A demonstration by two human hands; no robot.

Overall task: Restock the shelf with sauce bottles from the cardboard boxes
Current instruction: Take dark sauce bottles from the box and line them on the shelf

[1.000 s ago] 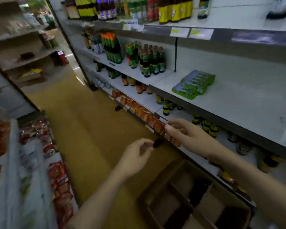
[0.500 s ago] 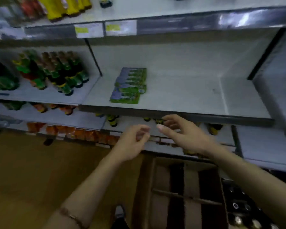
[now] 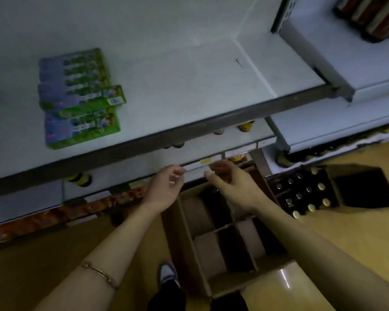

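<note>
Between loads: the left hand (image 3: 165,189) and right hand (image 3: 233,187), fingers loosely curled and holding nothing, hover over the emptied divided box (image 3: 213,241), so the next move likely calls for reaching right to the bottles (image 3: 305,191) and lifting one onto the shelf (image 3: 189,81).

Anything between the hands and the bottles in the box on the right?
Nothing visible blocks them. Both the left hand and right hand hover over the divided box; the bottles stand uncovered, caps up, in the open box beside it.
</note>
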